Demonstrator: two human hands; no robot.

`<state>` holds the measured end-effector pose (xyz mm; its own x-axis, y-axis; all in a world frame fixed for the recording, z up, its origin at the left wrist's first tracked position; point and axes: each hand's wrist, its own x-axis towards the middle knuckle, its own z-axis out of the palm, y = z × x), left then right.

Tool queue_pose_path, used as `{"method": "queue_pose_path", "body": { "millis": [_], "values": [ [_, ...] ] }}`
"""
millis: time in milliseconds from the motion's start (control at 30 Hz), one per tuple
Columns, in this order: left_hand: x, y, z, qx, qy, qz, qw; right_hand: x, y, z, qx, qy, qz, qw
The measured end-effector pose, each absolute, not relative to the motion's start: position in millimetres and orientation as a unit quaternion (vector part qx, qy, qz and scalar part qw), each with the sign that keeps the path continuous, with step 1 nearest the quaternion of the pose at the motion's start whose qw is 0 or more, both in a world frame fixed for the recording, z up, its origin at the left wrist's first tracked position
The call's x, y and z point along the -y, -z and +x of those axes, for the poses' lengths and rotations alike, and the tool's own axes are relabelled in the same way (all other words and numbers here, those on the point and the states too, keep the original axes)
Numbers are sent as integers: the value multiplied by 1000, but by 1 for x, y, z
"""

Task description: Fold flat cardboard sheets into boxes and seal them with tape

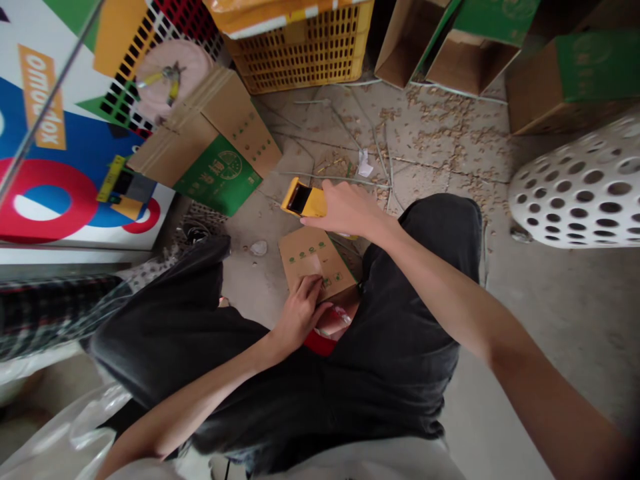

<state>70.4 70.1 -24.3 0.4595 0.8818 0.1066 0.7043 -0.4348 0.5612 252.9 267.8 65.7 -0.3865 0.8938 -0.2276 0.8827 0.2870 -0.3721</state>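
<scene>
I sit on the floor with my knees apart. A small brown cardboard box [316, 261] with green print stands on the ground between my legs. My left hand [300, 312] presses its fingers, curled together, on the near end of the box's top flap. My right hand [345, 208] is closed round a yellow tape dispenser [301, 199], held just above the far end of the box. The dispenser's dark opening faces up and left.
A folded carton [210, 143] with a green panel lies at the left against a colourful printed board [55, 133]. A yellow plastic crate [305, 47] stands behind, open cartons [450, 47] at the back right, a white perforated basket [580, 187] at the right. Wood shavings litter the concrete floor [440, 140].
</scene>
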Motion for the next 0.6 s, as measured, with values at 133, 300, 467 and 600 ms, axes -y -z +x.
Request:
{"method": "queue_pose_path", "body": {
  "millis": [133, 300, 467, 600],
  "values": [
    [-72, 21, 72, -484, -197, 826, 211, -267, -66, 252, 804, -219, -552, 11],
    [-62, 21, 75, -471, -218, 835, 181, -267, -67, 252, 805, -221, -551, 5],
    [-51, 26, 74, -460, -224, 849, 133, -267, -66, 254, 804, -226, -551, 6],
    [-50, 27, 75, -464, -201, 854, 119, -268, -63, 255, 806, -223, -548, 10]
  ]
}}
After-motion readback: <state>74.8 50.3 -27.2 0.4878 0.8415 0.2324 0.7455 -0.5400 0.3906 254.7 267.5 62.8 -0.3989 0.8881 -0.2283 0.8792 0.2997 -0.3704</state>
